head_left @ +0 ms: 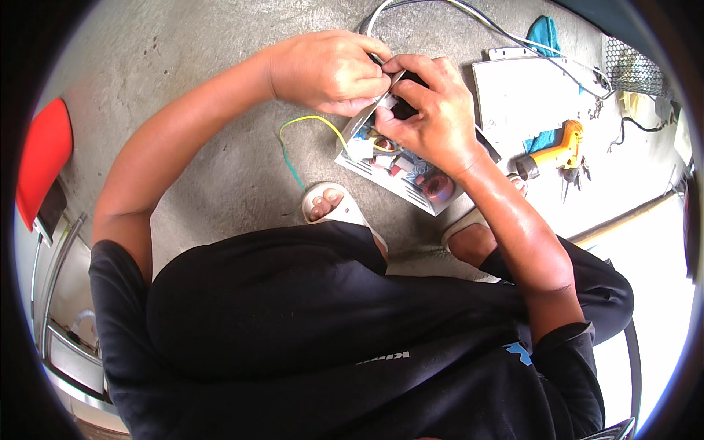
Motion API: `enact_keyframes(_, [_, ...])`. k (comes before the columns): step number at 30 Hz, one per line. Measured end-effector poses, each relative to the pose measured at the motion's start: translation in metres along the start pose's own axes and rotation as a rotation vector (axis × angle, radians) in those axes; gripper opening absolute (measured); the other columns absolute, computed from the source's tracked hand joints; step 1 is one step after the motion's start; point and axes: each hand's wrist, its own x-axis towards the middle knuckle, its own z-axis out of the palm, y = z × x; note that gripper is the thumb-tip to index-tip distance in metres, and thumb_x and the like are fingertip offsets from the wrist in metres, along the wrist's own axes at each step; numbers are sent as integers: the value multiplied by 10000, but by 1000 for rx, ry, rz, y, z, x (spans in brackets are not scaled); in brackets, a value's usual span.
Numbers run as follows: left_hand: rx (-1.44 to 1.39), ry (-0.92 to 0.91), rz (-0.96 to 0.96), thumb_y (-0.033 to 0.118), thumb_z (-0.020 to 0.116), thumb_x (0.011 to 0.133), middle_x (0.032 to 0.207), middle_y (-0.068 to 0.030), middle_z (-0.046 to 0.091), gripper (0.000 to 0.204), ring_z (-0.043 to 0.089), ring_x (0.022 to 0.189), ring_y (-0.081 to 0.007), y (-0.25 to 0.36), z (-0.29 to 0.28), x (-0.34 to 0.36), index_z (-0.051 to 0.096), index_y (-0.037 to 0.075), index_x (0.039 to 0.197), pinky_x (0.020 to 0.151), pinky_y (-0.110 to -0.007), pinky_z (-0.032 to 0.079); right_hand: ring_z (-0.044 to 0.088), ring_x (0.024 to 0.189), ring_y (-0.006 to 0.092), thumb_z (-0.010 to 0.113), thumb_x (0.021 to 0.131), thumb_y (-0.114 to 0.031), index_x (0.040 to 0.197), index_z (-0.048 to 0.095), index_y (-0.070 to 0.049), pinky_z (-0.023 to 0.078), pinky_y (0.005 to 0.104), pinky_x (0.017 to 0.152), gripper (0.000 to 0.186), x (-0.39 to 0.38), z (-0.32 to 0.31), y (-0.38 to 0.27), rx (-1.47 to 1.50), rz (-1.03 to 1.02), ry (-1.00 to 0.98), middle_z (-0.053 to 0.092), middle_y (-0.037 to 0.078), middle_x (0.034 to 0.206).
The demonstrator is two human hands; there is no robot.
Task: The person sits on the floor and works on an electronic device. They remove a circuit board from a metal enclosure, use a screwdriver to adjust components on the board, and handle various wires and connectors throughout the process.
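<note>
An opened power supply unit in a slotted metal case lies on the floor in front of my feet. Inside it show copper coils, coloured parts and wires. My left hand is closed at the far left edge of the case, fingertips pinched together; what they hold is too small to make out. My right hand reaches over the unit, thumb and fingers gripping the far edge close to the left fingertips, hiding part of the inside. A yellow-green wire loops out of the case to the left.
Right of the unit lies a pale metal cover panel with teal cloth around it. A yellow-orange power drill is nearby. Cables curve along the back. A red object stands at far left. My sandalled foot is close to the case.
</note>
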Motion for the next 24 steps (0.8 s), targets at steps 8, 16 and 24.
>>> enact_keyframes(8, [10,58,-4,119,795,866,825,-119,687,246,731,876,-332,-3,10,-5,703,-46,1024,1023,-492,591,682,951,254,853,689,-141,880,786,-71,579,385,869,214,-2,3,3,15,7,6,747,14,1195])
enact_keyframes(16, [139,33,-157,116,838,753,950,-115,753,399,746,1088,-339,8,17,-18,733,7,1123,1073,-474,592,628,1051,326,834,689,-194,870,748,-58,580,451,901,243,7,1,-4,28,172,-163,708,25,1211])
enact_keyframes(24, [42,35,-385,7,761,878,1040,-194,776,313,764,953,-342,43,4,6,706,-52,1181,1160,-532,519,727,1131,358,866,866,-260,1099,771,-32,596,453,993,339,-22,-136,45,-34,1,-82,673,159,1352])
